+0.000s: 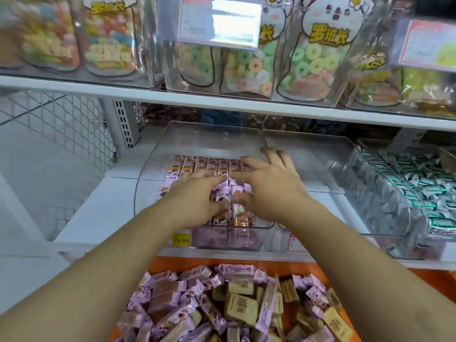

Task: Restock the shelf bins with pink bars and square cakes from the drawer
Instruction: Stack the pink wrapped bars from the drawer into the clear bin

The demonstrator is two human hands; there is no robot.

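Both hands, left hand [197, 193] and right hand [266, 186], lie flat with an open grip, pressing pink bars [223, 166] beneath into tidy rows inside the clear bin [158, 156].

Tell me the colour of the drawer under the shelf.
Orange; the drawer rim shows best in the head view.

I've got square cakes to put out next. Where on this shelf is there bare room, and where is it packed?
The clear bin between the pink bars' bin and the green-wrapped sweets looks bare. The pink bars fill most of their bin, with both the left hand and right hand spread over them.
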